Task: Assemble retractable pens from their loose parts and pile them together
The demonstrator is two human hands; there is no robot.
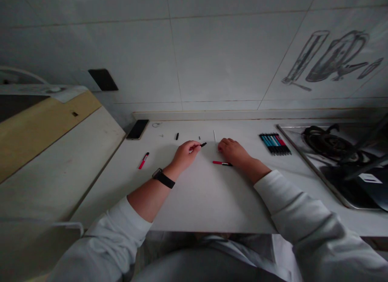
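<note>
My left hand (185,151) is closed, pinching a short black pen part (203,144) that sticks out to the right of its fingertips. Close by on the right, my right hand (233,151) rests low on the counter with curled fingers, its fingertips at the lower end of a thin white pen refill (214,135); the exact grip is partly hidden. Just below that hand lies a red and black pen piece (222,163). Farther left is another red and black pen piece (144,160). A small black pen part (177,136) and a tiny dark piece (199,138) lie beyond my left hand.
Several pens (275,144) in black, blue and red lie in a row at the right, beside a gas stove (333,152). A phone (138,129) lies at the back left, near a small ring-like item (156,124) and a tiny pale piece (161,135). A pale cabinet-like box (60,152) borders the left.
</note>
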